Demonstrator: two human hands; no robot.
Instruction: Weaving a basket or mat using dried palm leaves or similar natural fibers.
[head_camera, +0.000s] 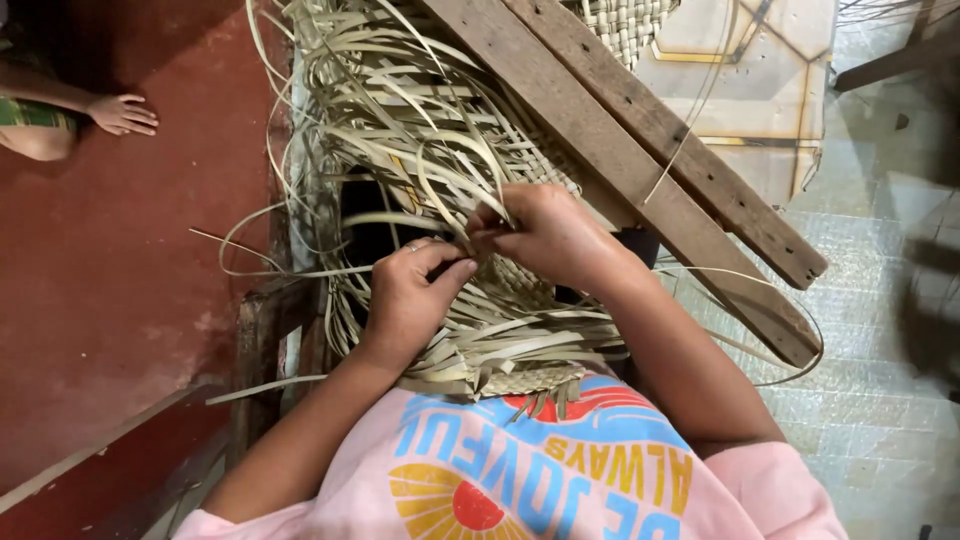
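Nearest, a pink shirt (520, 480) fills the bottom of the view, and the woven mat (500, 350) lies just above it, its loose ends spilling over the lap. Both hands meet at the middle of the work. Left hand (408, 300) is curled, thumb and forefinger pressed together on a strip (420, 222) beside a dark gap in the weave. Right hand (545, 235) comes from the other side, fingertips pinching the same cluster of strips, touching the left fingers.

Risks, as I judge them: the strips look dry and thin, so a sharp fold at the pinch could crack one. If either pinch slackens, the crossing may spring open and nearby rows loosen. The tangle of free ends (400, 110) beyond the hands could snag a finger or lead to the wrong strip being taken.

Farther off, two planks (640, 140) lie across the mat; a tug could shift them. At far left, another person's hand (122, 113) rests on the red floor (100, 300), well apart.
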